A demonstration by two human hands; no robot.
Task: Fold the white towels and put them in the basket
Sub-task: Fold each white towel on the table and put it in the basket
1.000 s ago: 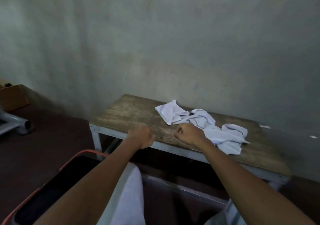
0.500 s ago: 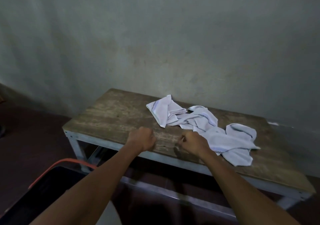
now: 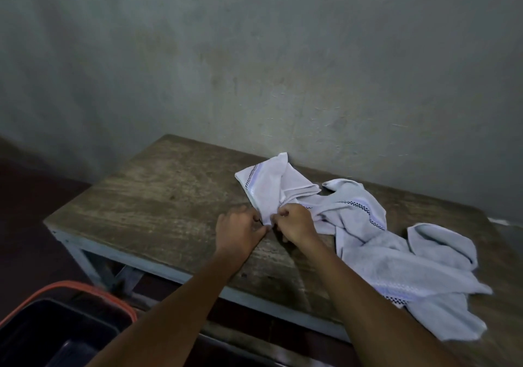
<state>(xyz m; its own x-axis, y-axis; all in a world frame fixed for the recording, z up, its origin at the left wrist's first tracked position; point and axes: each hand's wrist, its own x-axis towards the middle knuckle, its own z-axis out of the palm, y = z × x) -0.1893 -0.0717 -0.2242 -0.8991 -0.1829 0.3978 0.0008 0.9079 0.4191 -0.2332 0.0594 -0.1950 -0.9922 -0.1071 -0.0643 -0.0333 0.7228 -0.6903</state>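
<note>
Two bare hands meet near the table's front edge: left hand [image 3: 237, 233] and right hand [image 3: 295, 225], fingers curled, both pinching the near corner of a crumpled white towel [image 3: 268, 185] with a dark checked border. More white towels [image 3: 396, 256], heaped, trail off toward 4 o'clock. Beneath: worn brown wooden table [image 3: 158, 197] on a pale metal frame. At 7 o'clock, on the floor: dark plastic basket [image 3: 68, 283], orange-rimmed.
</note>
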